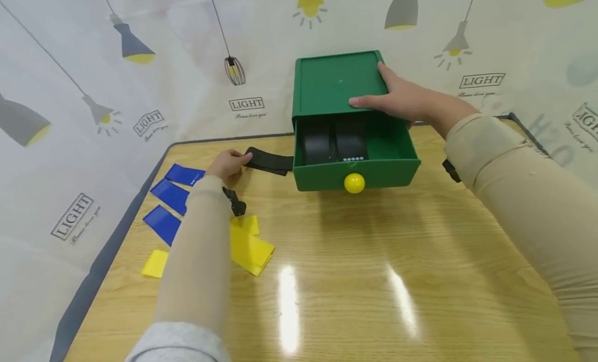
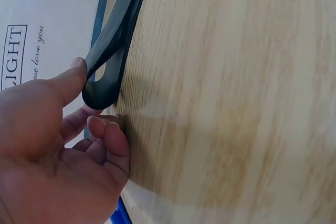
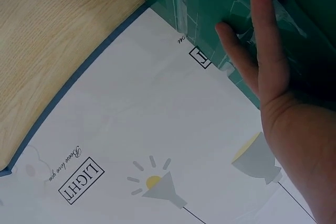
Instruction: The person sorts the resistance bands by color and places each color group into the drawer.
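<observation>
In the head view my left hand (image 1: 227, 163) holds the near end of a flat black folded band (image 1: 268, 161) lying left of a green drawer box (image 1: 341, 84). The left wrist view shows the thumb on the band's folded end (image 2: 107, 85), with fingers curled below. My right hand (image 1: 404, 96) rests on the box's top right, thumb on the lid. In the right wrist view two straight digits lie along the green, partly taped box side (image 3: 205, 14); other fingers are hidden. The drawer (image 1: 322, 177), with a yellow knob (image 1: 354, 183), is pulled out and holds two black bent bands (image 1: 350, 138).
Several blue folded pieces (image 1: 169, 196) lie at the table's left, partly behind my left forearm. Yellow folded pieces (image 1: 252, 247) lie on both sides of that forearm. A printed cloth (image 1: 187, 66) rises behind the wooden table (image 1: 345, 279), whose edge is dark.
</observation>
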`<state>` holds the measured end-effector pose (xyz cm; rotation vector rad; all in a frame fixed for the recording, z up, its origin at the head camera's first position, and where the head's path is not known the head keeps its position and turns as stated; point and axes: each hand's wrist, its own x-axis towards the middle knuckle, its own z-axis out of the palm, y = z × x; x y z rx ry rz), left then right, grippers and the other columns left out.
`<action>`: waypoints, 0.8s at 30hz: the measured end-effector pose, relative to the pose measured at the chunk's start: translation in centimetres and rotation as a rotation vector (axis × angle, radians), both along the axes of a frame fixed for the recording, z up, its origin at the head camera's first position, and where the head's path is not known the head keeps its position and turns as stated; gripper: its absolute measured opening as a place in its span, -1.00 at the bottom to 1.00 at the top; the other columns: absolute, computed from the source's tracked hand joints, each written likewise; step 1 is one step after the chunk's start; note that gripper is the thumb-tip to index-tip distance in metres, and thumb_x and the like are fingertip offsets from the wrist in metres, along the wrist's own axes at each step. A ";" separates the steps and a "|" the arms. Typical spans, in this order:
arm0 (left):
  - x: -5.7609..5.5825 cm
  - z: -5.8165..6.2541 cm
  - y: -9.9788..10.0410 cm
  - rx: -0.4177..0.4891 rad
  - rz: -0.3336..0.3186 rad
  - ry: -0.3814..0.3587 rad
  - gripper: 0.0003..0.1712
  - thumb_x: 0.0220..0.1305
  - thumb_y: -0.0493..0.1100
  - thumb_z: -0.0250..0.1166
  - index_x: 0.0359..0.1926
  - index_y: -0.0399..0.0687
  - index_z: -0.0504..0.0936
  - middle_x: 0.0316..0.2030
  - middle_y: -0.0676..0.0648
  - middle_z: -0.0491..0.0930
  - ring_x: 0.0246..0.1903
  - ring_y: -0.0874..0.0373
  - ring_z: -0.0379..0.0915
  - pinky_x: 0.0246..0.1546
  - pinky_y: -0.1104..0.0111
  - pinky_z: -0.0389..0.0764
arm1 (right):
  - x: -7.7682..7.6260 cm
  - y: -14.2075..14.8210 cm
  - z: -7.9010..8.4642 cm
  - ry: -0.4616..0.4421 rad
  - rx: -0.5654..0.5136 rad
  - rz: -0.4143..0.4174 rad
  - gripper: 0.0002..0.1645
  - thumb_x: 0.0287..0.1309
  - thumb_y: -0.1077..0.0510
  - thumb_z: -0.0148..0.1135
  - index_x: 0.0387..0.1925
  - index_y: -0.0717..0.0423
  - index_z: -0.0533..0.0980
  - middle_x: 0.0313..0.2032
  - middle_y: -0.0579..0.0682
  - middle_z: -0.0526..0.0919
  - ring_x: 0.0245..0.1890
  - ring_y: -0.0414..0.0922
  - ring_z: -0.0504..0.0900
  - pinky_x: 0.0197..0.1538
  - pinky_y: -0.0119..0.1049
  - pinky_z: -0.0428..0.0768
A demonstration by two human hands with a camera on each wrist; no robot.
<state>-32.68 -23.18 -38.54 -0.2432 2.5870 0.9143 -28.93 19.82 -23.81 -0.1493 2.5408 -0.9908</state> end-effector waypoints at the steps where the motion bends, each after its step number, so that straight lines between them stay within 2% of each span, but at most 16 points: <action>1: 0.1 0.1 -0.1 -0.003 0.000 0.003 -0.31 0.62 0.26 0.10 0.43 -0.17 0.45 -0.21 -0.06 0.51 -0.15 0.04 0.45 0.13 0.11 0.54 | 0.0 0.0 0.0 0.002 0.000 0.001 0.51 0.21 -0.66 0.13 0.55 -0.44 -0.81 0.71 0.13 -0.55 0.67 0.43 -0.05 0.37 0.62 0.32; 6: 0.5 0.6 0.3 -0.021 -0.002 0.023 -0.45 0.64 0.15 0.14 0.30 -0.21 0.54 -0.37 0.02 0.50 -0.29 0.12 0.43 -0.03 0.21 0.53 | -0.1 0.0 0.1 0.002 0.002 -0.003 0.50 0.23 -0.65 0.12 0.54 -0.44 -0.82 0.71 0.12 -0.57 0.68 0.42 -0.07 0.38 0.62 0.30; 12: 0.3 -0.1 0.4 0.014 0.056 0.009 -0.54 0.65 0.03 0.15 0.30 -0.19 0.55 -0.32 0.02 0.49 -0.28 0.16 0.41 -0.10 0.28 0.49 | 0.0 -0.1 -0.1 -0.004 -0.009 0.003 0.48 0.26 -0.62 0.12 0.55 -0.42 -0.81 0.70 0.14 -0.58 0.67 0.44 -0.09 0.37 0.63 0.29; 17: 0.4 -0.1 0.6 0.011 0.085 0.009 -0.58 0.66 -0.02 0.12 0.31 -0.17 0.56 -0.28 -0.01 0.48 -0.28 0.15 0.39 -0.14 0.30 0.45 | 0.1 -0.1 -0.1 0.003 -0.007 0.005 0.47 0.27 -0.61 0.11 0.55 -0.41 -0.81 0.70 0.15 -0.58 0.67 0.45 -0.09 0.36 0.63 0.30; 20: 0.5 -0.1 0.8 0.022 0.103 0.020 -0.58 0.66 -0.04 0.11 0.32 -0.17 0.56 -0.20 -0.06 0.50 -0.25 0.12 0.40 -0.10 0.28 0.45 | 0.1 0.0 -0.1 0.000 -0.008 0.000 0.48 0.26 -0.62 0.11 0.55 -0.42 -0.81 0.70 0.14 -0.58 0.67 0.44 -0.09 0.38 0.63 0.29; 24: 0.3 -0.5 1.0 0.089 0.162 0.056 -0.54 0.67 -0.03 0.10 0.40 -0.16 0.51 0.09 -0.16 0.54 -0.08 0.08 0.41 0.05 0.23 0.48 | 0.0 -0.1 0.0 0.004 -0.009 0.000 0.49 0.26 -0.62 0.11 0.55 -0.41 -0.81 0.70 0.15 -0.57 0.67 0.45 -0.09 0.37 0.64 0.29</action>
